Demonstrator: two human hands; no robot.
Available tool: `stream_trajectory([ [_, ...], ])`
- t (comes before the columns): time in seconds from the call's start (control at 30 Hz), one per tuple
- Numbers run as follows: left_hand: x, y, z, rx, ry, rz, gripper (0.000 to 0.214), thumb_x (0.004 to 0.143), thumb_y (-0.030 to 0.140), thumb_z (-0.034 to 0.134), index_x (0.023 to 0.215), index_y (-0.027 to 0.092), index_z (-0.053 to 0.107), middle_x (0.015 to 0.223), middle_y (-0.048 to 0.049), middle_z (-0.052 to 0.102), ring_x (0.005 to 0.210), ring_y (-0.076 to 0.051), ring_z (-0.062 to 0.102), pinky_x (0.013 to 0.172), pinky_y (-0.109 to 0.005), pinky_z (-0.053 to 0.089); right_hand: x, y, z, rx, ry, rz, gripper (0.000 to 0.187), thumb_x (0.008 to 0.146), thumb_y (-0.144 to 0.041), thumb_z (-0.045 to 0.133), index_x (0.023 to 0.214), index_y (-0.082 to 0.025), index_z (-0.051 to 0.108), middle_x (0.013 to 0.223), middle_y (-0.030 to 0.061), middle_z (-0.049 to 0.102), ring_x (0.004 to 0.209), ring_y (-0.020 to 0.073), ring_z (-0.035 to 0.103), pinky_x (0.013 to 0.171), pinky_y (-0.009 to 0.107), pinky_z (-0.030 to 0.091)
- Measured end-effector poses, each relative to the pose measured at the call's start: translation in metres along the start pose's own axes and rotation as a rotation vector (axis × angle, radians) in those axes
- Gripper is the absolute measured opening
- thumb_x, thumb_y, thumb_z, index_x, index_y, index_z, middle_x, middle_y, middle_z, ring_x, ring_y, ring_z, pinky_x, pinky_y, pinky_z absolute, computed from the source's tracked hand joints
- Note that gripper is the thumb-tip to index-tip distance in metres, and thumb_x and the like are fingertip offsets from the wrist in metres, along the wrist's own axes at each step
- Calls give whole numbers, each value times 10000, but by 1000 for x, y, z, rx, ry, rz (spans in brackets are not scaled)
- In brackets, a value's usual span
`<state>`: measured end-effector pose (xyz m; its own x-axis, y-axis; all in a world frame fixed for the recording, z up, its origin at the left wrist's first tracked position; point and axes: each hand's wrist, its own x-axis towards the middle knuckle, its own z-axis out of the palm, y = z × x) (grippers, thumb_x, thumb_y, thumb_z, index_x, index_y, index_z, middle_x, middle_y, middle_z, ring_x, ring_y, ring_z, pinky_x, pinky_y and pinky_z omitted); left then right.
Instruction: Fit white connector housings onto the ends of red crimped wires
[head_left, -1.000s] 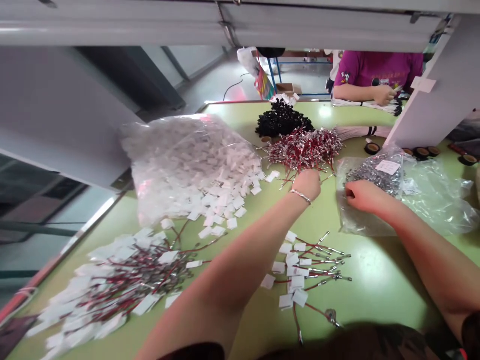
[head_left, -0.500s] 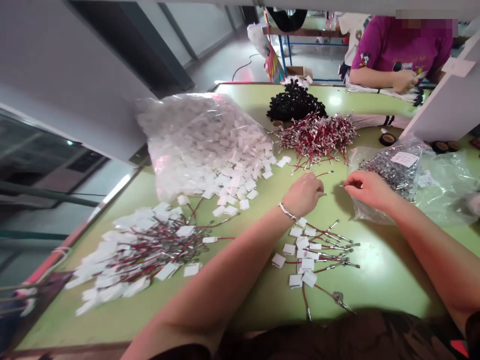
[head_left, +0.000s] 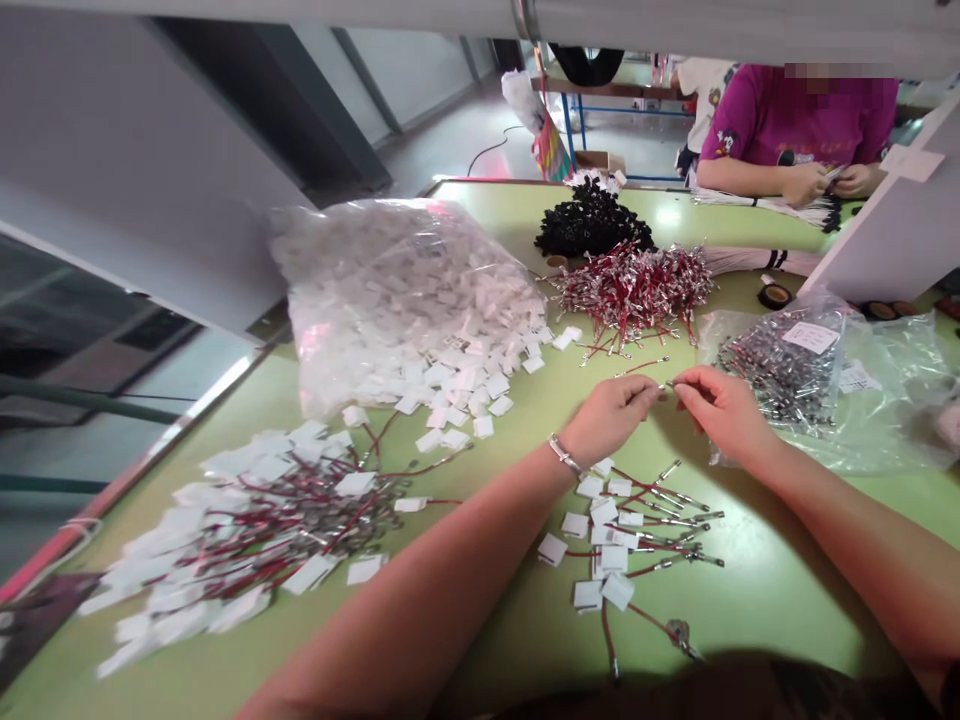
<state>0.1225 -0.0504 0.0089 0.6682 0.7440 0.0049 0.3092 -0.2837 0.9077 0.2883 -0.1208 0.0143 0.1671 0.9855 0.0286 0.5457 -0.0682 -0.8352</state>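
— Where is the small silvery metal piece [head_left: 668, 387] now?
— It is between the two hands, at the very fingertips. The left hand [head_left: 606, 415] pinches from its left side, thumb pressed to finger, and the right hand [head_left: 724, 412] pinches from its right side.
— Is it one piece, or two pieces meeting?
— This I cannot tell; the fingers cover most of it.
— And what lies near them?
— Just beyond the left fingers, a thin red wire [head_left: 645, 365] rests on the light green desk [head_left: 780, 610]. Just beside the right hand, toward the desk's right edge, is a clear plastic bag of silvery parts [head_left: 776, 370].
— Toward the near edge?
— A loose group of red wires with flat white tabs [head_left: 615, 560].
— And the far edge?
— A heap of small black pieces [head_left: 592, 222], with a tangled heap of red wires with silvery ends [head_left: 637, 285] in front of it.
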Motion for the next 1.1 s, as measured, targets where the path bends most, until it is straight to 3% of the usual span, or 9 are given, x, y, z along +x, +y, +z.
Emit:
stream_trajectory([
  [0.2, -1, -1, 0, 104, 19, 41, 233, 885, 260, 457, 801, 159, 649, 685, -1, 608, 642, -113, 525, 626, -234, 430, -1, -1, 1, -49, -29, -61, 189, 852, -330, 493, 830, -200, 628, 670, -17, 614, 503, 104, 498, 538, 249, 408],
  [0.3, -1, -5, -3, 316, 5, 165, 247, 910, 254, 439, 839, 165, 657, 769, -27, 656, 725, -132, 569, 706, -256, 448, 1, -1, -4, -125, -85, -128, 174, 831, -310, 510, 787, -192, 629, 645, -21, 598, 578, 114, 504, 579, 247, 390],
  [0.5, -4, 1, -10, 845, -213, 378, 223, 904, 170, 436, 958, 164, 652, 867, -73, 675, 817, -177, 596, 711, -284, 446, 1, -9, -15, -140, -314, -23, 211, 809, -315, 509, 648, -190, 565, 544, -38, 521, 502, 102, 458, 509, 236, 351],
  [0.63, -3, 6, -1, 879, -216, 333, 223, 917, 187, 424, 929, 151, 644, 862, -79, 662, 810, -184, 596, 698, -294, 445, 2, -13, -15, -89, -396, 93, 199, 820, -331, 520, 682, -193, 558, 554, -15, 566, 477, 106, 502, 490, 239, 390],
  [0.77, 1, 14, 8, 703, -84, 201, 136, 875, 224, 501, 889, 143, 609, 842, -69, 639, 772, -172, 580, 680, -287, 449, 4, -12, -14, -61, -346, 58, 200, 851, -346, 492, 743, -190, 555, 591, -6, 576, 471, 101, 492, 464, 234, 397],
  [0.9, 16, 23, -23, 559, -161, 311, 250, 743, 299, 682, 928, 151, 601, 949, -63, 634, 860, -175, 573, 771, -282, 464, 7, -7, -21, 6, -463, 88, 193, 837, -340, 511, 792, -188, 620, 563, -21, 563, 411, 84, 468, 429, 233, 393],
  [0.97, 30, 18, -52, 596, -228, 362, 169, 842, 321, 568, 896, 177, 638, 1049, -53, 634, 986, -180, 562, 897, -298, 430, 11, -4, -28, 60, -413, 139, 202, 809, -369, 553, 790, -187, 639, 565, -14, 576, 411, 87, 476, 434, 244, 410],
  [1.03, 44, 5, -79, 723, 60, 204, 271, 927, 256, 394, 996, 176, 643, 1124, -74, 622, 1063, -188, 542, 963, -332, 391, 15, 0, -34, 177, -275, 191, 226, 768, -411, 603, 775, -187, 631, 603, 2, 602, 447, 94, 499, 467, 258, 442],
  [1.1, 55, -13, -94, 906, 47, 44, 271, 912, 213, 408, 1030, 160, 647, 1117, -99, 634, 1056, -201, 555, 960, -331, 391, 19, 3, -39, 345, -158, 223, 272, 717, -448, 653, 783, -188, 613, 678, 22, 634, 520, 103, 535, 512, 266, 468],
])
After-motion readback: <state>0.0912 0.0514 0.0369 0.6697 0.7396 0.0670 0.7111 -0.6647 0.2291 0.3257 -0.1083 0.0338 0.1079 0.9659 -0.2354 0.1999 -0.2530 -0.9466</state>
